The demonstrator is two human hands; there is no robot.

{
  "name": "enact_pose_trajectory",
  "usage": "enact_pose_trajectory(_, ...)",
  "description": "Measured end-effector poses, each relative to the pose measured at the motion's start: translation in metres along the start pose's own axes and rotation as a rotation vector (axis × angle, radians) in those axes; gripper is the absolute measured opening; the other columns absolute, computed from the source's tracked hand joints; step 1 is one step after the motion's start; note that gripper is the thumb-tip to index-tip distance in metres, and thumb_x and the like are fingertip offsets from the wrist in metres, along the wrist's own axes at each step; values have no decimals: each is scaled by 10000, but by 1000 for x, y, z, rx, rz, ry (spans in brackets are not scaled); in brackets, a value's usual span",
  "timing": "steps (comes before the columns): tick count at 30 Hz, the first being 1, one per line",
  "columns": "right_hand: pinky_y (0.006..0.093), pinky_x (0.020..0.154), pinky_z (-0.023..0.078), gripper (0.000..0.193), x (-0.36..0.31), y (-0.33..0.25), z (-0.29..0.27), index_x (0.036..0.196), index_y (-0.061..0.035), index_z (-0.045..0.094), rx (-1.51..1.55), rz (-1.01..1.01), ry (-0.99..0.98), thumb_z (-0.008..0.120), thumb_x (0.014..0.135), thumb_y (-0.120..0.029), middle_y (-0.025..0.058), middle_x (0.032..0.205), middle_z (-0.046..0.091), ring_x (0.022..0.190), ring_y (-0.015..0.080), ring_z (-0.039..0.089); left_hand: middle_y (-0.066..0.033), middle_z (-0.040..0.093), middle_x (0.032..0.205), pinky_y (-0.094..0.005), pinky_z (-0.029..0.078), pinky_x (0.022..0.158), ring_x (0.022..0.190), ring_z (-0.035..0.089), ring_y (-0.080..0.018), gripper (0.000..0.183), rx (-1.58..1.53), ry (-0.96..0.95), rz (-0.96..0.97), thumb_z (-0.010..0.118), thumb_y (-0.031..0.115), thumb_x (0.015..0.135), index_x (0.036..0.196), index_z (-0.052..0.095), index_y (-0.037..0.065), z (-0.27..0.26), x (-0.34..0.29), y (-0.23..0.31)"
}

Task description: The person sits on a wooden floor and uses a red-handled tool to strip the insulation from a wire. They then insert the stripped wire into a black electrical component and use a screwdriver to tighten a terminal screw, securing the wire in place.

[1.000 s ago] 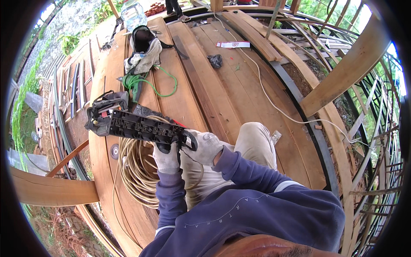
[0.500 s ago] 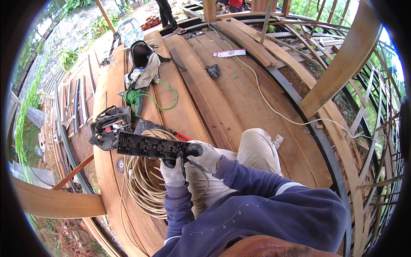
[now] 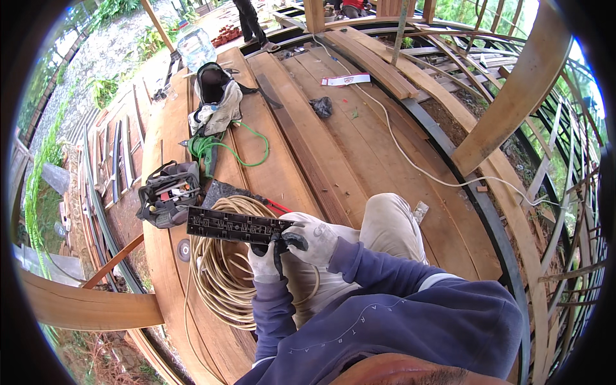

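A long black plastic power strip casing (image 3: pixel 234 226), its open inner side with small compartments facing up, is held above a coil of beige cable (image 3: pixel 218 289). My left hand (image 3: pixel 265 264), in a white and black work glove, is closed on the casing's right end from below. My gloved right hand (image 3: pixel 312 239) is closed in a pinch at the same end, fingertips against the left thumb. A loop of cable (image 3: pixel 317 282) runs up under the right hand toward the fingers; its end is hidden. Both hands are in front of my bent legs.
A grey tool bag (image 3: pixel 170 192) stands left of the casing, with a cutting disc (image 3: pixel 184 250) below it. Beyond lie a green cord (image 3: pixel 260 160), a pale open bag (image 3: pixel 215 102) and a black crumpled bag (image 3: pixel 321 106). A wooden post (image 3: pixel 507 96) rises right. A person's legs (image 3: pixel 250 25) show far off.
The casing has shifted slightly right and its face has tilted. My right hand has moved a little, its fingers now closer over the casing's end. Distant people have shifted slightly.
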State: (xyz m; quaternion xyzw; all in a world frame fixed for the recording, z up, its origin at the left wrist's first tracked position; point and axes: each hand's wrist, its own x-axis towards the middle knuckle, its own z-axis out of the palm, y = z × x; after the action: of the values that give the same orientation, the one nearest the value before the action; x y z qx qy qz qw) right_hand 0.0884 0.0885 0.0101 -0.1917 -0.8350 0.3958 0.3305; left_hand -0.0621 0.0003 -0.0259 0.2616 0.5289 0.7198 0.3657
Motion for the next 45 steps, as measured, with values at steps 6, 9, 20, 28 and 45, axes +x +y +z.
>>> enact_pose_trajectory(6,440,986,482,379,-2,-7,0,1181,-27,611,-99,-35,95,667,845,-193,195,1214,596,1128,366,584,-112,692,1037,-282,561,782,873,674,-161,292,70,23,69,635,-51,879,1168,605,-66,6,-4,3)
enact_pose_trajectory(9,442,991,482,361,0,7,1,1161,-18,613,-263,-178,79,664,845,-186,191,1187,607,1126,361,584,-108,693,1022,-284,562,783,866,677,-163,291,231,41,9,633,-42,881,1170,601,-64,-1,0,-6)
enact_pose_trajectory(20,464,1025,461,271,7,6,-11,1073,-42,650,-255,-224,-32,655,828,-156,191,1194,612,1154,378,573,-126,702,1007,-316,564,790,871,693,-196,294,189,14,-32,679,14,860,1138,607,-48,-3,-2,-2)
enact_pose_trajectory(28,454,995,474,244,7,18,-4,1066,-101,682,-208,-215,-89,622,855,-208,160,1197,615,1159,340,584,-139,720,986,-347,547,805,875,707,-234,292,528,-66,97,699,31,851,1122,615,-36,-11,0,-1)
enact_pose_trajectory(45,493,962,482,163,26,-3,-32,932,-87,680,-56,-314,-187,685,778,-141,132,977,659,982,374,640,-167,732,989,-358,561,790,922,726,-252,309,623,-299,25,682,110,880,1157,615,-11,-10,7,46)
